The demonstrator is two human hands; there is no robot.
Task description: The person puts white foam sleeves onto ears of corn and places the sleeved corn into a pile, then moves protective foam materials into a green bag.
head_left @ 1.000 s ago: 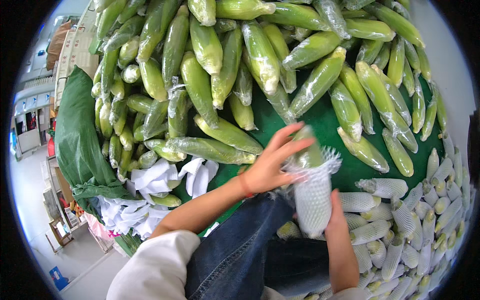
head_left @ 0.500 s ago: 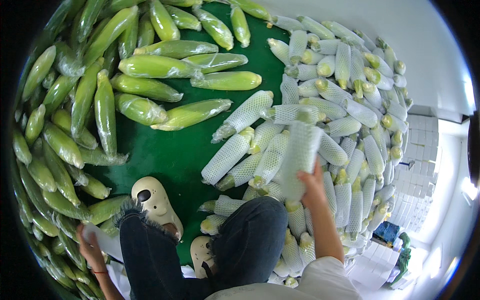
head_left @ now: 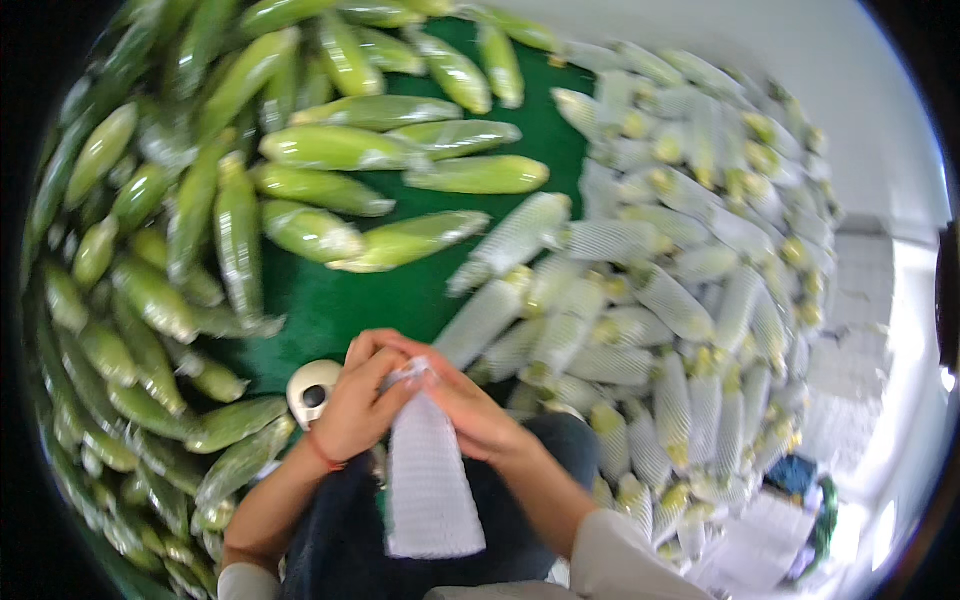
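A flat white foam net sleeve (head_left: 432, 490) hangs in front of my lap, its lower end widest. My left hand (head_left: 357, 400), a thin red cord round its wrist, is closed on the sleeve's upper end. My right hand (head_left: 472, 408) meets it there, fingers closed on the same end. The fingertips overlap, and the exact grip is partly hidden. To the right lie many ears of corn in white net sleeves (head_left: 635, 325). Ears of green corn wrapped in clear film (head_left: 345, 140) are heaped at the left and far side.
A green floor (head_left: 315, 300) shows between the two heaps. My bent knees in dark jeans (head_left: 335, 530) and one cream clog (head_left: 315, 390) are just below my hands. A white wall (head_left: 800, 60) rises behind the right heap, with stacked white boxes (head_left: 850, 290) beyond.
My right hand has let go of a netted ear of corn over the right heap and moved to the middle. My left hand has brought the sleeve up from the lower left.
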